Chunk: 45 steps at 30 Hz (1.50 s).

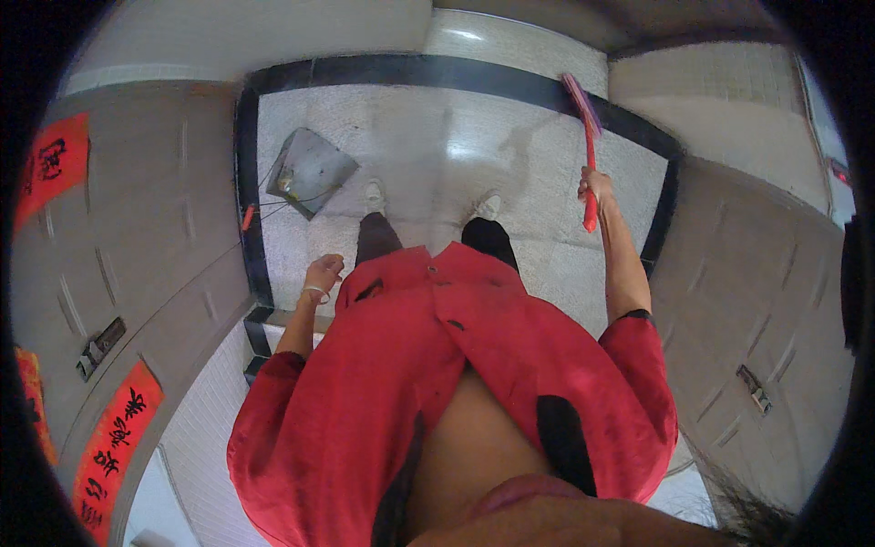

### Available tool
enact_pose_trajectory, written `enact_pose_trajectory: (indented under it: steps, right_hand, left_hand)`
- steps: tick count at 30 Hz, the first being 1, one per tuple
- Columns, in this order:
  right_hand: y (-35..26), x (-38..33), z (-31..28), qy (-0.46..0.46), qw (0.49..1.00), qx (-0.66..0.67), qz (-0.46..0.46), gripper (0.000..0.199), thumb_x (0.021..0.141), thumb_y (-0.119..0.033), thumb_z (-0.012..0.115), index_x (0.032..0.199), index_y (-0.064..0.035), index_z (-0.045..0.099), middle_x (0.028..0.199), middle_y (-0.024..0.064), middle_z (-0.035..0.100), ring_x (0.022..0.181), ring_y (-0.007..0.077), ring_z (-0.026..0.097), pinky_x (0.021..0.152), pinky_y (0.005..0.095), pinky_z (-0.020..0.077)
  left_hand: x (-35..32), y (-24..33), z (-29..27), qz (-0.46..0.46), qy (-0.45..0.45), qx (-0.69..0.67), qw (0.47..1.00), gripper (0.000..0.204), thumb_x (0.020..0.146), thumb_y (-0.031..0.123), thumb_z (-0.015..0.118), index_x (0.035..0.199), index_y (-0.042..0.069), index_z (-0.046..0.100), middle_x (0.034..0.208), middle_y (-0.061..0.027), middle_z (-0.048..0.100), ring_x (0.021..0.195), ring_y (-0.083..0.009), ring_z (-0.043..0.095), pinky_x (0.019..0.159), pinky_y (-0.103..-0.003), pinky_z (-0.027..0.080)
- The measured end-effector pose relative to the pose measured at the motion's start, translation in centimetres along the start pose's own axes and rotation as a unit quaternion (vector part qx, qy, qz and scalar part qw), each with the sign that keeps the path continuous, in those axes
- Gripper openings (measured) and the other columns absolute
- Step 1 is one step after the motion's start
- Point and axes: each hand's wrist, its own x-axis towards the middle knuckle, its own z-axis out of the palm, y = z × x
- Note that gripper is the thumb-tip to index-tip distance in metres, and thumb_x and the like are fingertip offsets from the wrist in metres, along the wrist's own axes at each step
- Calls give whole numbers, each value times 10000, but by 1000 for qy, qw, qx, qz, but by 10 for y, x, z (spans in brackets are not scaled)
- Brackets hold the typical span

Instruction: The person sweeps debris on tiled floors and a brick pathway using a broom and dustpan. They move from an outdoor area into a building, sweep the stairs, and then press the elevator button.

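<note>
My right hand [596,185] is closed around the red handle of a broom [590,137], held out at arm's length on the right. Its pink and purple bristles point away from me, over the dark floor border. My left hand [324,274] hangs beside my left hip, a white bracelet on its wrist; the fingers are loosely bent and I see nothing in them. On the floor ahead and to the left lies a grey dustpan [324,169] with a little yellowish litter in it. Thin wires run from it toward a red grip [248,217].
Pale floor tiles [410,118] with a dark border surround my feet. A door with red paper strips [117,447] and a metal handle [100,348] stands on the left. Another door [729,301] is on the right. A step or ledge [510,46] lies beyond the border.
</note>
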Motion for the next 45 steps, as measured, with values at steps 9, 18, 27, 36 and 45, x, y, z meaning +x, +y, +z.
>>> enact_pose_trajectory:
  steps: [9,18,27,36,45]
  right_hand:
    - [85,-71,242,-55,921,-360,-142,265,747,-189,466,688,52,561,605,186,580,569,299,594,532,422,453]
    - [67,-185,327,-417,896,-59,142,238,841,-248,469,669,-86,491,545,12,464,423,124,407,382,275,316]
    - [59,-255,323,-466,879,80,59,106,814,-116,540,868,-31,574,609,-20,453,485,49,411,413,197,337]
    - [39,-247,281,-211,967,142,7,111,782,-77,488,678,-44,466,529,5,430,413,101,424,361,245,367]
    - [58,-200,239,-85,986,141,-1,98,727,-108,502,635,-79,486,550,45,475,472,155,461,385,325,342]
  left_hand:
    - [22,-97,-152,8,123,-146,982,238,802,188,578,990,44,609,830,-70,631,616,-123,589,512,-225,449]
    - [85,-114,-201,98,183,-135,969,256,816,226,571,985,40,618,774,-37,610,608,-112,560,462,-225,423]
    - [115,-77,-214,177,11,-63,982,281,810,278,562,774,6,622,701,-73,611,542,-141,573,483,-273,432]
    - [20,77,-191,331,-245,35,911,95,795,111,574,762,26,601,707,-42,620,613,-92,540,563,-219,422]
    - [-40,164,-155,493,-116,332,796,76,777,68,564,706,42,574,650,-5,586,602,-77,522,551,-219,416]
